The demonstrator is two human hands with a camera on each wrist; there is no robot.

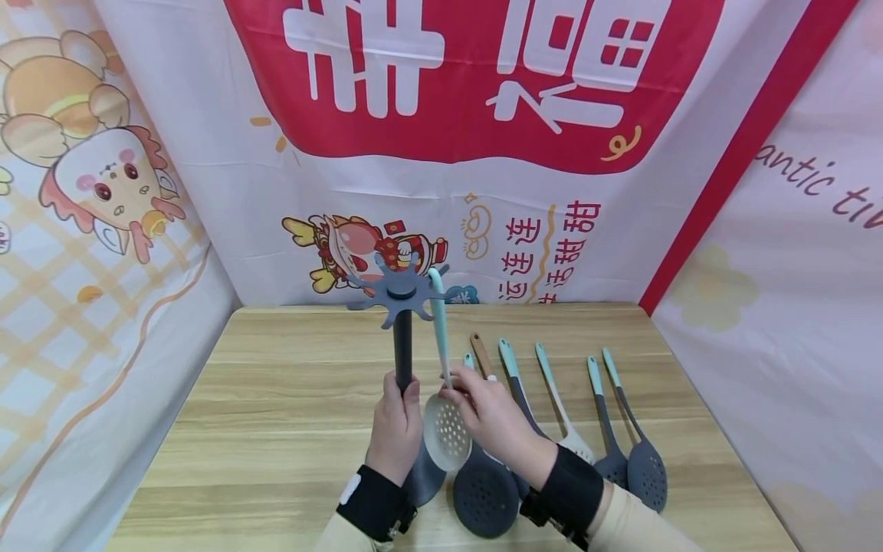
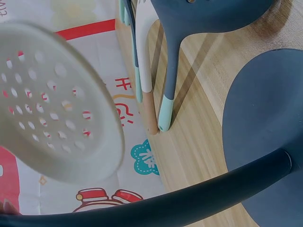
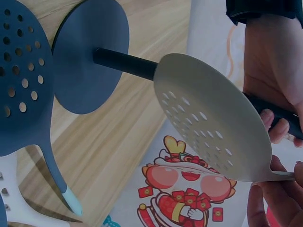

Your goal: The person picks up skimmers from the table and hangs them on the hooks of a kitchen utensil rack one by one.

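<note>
My left hand [image 1: 396, 429] grips the black pole [image 1: 403, 349] of a utensil rack, just below its middle. A dark grey wheel of hooks [image 1: 402, 291] tops the pole, and a round dark base [image 3: 90, 66] is at its bottom. With thumb and fingers, my right hand [image 1: 507, 422] pinches the neck of a white skimmer [image 1: 447, 441] with a perforated bowl and a mint handle. The skimmer stands upright, bowl down, beside the pole. Its handle end overlaps the right side of the hook wheel in the head view.
A dark round skimmer [image 1: 486, 498] lies on the wooden table [image 1: 276, 429] under my right hand. Several more utensils lie to its right, including a white turner [image 1: 576, 445] and a dark slotted turner [image 1: 647, 475]. A printed cloth [image 1: 310, 184] hangs behind the table.
</note>
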